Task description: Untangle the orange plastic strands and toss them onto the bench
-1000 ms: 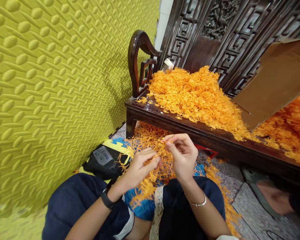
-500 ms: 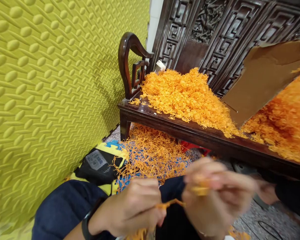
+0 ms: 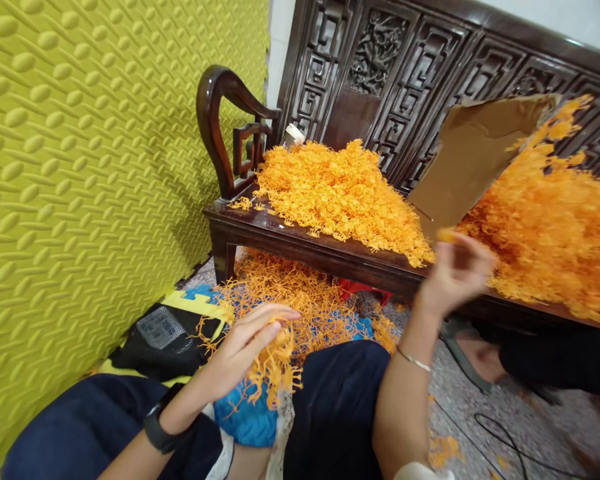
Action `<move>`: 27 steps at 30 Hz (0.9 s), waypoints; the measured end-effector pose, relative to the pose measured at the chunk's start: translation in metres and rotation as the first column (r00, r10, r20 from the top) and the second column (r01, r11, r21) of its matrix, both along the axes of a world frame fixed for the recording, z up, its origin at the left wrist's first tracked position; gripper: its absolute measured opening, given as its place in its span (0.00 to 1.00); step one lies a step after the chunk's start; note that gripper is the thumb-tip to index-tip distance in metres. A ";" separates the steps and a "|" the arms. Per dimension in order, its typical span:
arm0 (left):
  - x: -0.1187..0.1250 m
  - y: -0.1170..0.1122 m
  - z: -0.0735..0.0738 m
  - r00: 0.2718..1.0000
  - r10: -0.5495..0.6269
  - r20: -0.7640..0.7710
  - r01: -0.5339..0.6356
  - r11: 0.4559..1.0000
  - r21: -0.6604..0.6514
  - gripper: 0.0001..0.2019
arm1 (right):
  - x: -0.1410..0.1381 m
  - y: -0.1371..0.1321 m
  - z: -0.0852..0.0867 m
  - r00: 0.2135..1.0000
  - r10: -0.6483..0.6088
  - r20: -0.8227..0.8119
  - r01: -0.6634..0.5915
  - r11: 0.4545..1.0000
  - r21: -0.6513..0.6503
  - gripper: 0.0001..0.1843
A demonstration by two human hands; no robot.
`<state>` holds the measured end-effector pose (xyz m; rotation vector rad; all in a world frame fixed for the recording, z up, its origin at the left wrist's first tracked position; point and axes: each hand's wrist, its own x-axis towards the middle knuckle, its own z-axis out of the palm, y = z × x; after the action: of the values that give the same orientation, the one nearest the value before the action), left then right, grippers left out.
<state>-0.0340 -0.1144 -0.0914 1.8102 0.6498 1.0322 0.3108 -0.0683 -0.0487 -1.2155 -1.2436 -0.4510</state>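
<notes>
Orange, stringy, plastic-looking bunch (image 3: 277, 357) hangs from left hand (image 3: 247, 340), thumb and fingers close together over it, strands dangling roughly downward above the blue crumpled cloth or bag (image 3: 250, 420) between the knees. Right hand (image 3: 455, 277) is well apart, up and to the right, thumb and fingertips pinched on a small orange piece (image 3: 447, 235); piece is blurred, long axis can't be told. Key relation: right hand is raised at the front edge of the dark polished wooden bench (image 3: 300, 235), clearly the nearer hand to the bench top; left hand is lower, in front of the bench. From the right hand, the loose yellow-orange heap of small spidery pieces (image 3: 335, 190) lies to the left and beyond, the taller deep-orange heap (image 3: 555, 230) to the right. Brown torn cardboard sheet (image 3: 465, 157) stands on a slant between the heaps, long axis running from upper right to lower left, lower end just behind the pinched piece in view; actual gap can't be judged. Tangled orange strand pile (image 3: 290, 283) on the floor lies nearer the left hand, just beyond its fingertips in view.
</notes>
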 end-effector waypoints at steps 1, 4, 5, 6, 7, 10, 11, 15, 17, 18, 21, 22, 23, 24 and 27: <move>-0.001 0.002 -0.001 0.999 0.036 0.015 -0.036 0.999 -0.015 0.15 | 0.001 0.015 -0.013 1.000 -0.018 0.020 0.019 0.999 -0.047 0.15; -0.002 0.006 -0.002 0.994 0.099 0.037 -0.097 0.994 -0.052 0.15 | 0.003 0.044 -0.043 0.996 -0.022 0.084 0.038 0.982 -0.187 0.13; -0.002 0.008 -0.002 0.993 0.110 0.040 -0.107 0.992 -0.065 0.15 | 0.003 0.049 -0.049 0.996 -0.016 0.093 0.035 0.978 -0.205 0.12; -0.002 0.010 -0.003 0.992 0.120 0.046 -0.117 0.990 -0.078 0.16 | 0.004 0.050 -0.053 0.995 -0.021 0.101 0.042 0.976 -0.214 0.12; -0.002 0.012 -0.003 0.990 0.132 0.055 -0.126 0.988 -0.093 0.16 | 0.004 0.050 -0.054 0.994 -0.035 0.105 0.056 0.977 -0.208 0.12; -0.001 0.018 -0.008 0.981 0.172 0.093 -0.155 0.974 -0.165 0.19 | -0.002 0.040 -0.046 0.996 -0.060 0.067 0.068 0.990 -0.126 0.11; 0.000 0.020 -0.009 0.978 0.181 0.105 -0.158 0.968 -0.196 0.20 | -0.007 0.035 -0.042 0.999 -0.027 0.031 0.030 0.994 -0.104 0.10; 0.003 0.026 -0.015 0.970 0.199 0.138 -0.154 0.948 -0.279 0.23 | -0.056 0.011 -0.018 0.897 0.388 -0.212 -0.432 0.870 -0.238 0.09; 0.005 0.027 -0.017 0.967 0.214 0.139 -0.170 0.946 -0.277 0.24 | -0.088 -0.002 -0.006 0.771 0.573 -0.278 -0.636 0.670 -0.382 0.10; 0.005 0.028 -0.017 0.965 0.223 0.137 -0.180 0.945 -0.272 0.25 | -0.102 -0.006 -0.002 0.718 0.643 -0.267 -0.680 0.567 -0.465 0.09; 0.003 0.031 -0.019 0.952 0.272 0.142 -0.232 0.941 -0.246 0.25 | -0.126 -0.007 -0.001 0.658 0.734 -0.170 -0.632 0.414 -0.655 0.09; 0.001 0.032 -0.019 0.941 0.303 0.153 -0.263 0.936 -0.234 0.25 | -0.125 -0.001 -0.006 0.686 0.713 -0.144 -0.581 0.417 -0.699 0.10; -0.001 0.034 -0.019 0.927 0.337 0.164 -0.297 0.928 -0.224 0.24 | -0.121 0.006 -0.014 0.731 0.670 -0.126 -0.519 0.426 -0.741 0.10; -0.004 0.036 -0.019 0.913 0.370 0.174 -0.331 0.918 -0.217 0.24 | -0.114 0.015 -0.025 0.778 0.618 -0.113 -0.453 0.428 -0.782 0.09; -0.013 0.042 -0.018 0.878 0.441 0.187 -0.404 0.891 -0.206 0.24 | -0.089 0.042 -0.066 0.860 0.506 -0.069 -0.282 0.359 -0.890 0.06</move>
<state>-0.0467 -0.0725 -0.1094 1.4069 0.9838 1.4127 0.2222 -0.0260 -0.1145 -1.6530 -2.0358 0.5769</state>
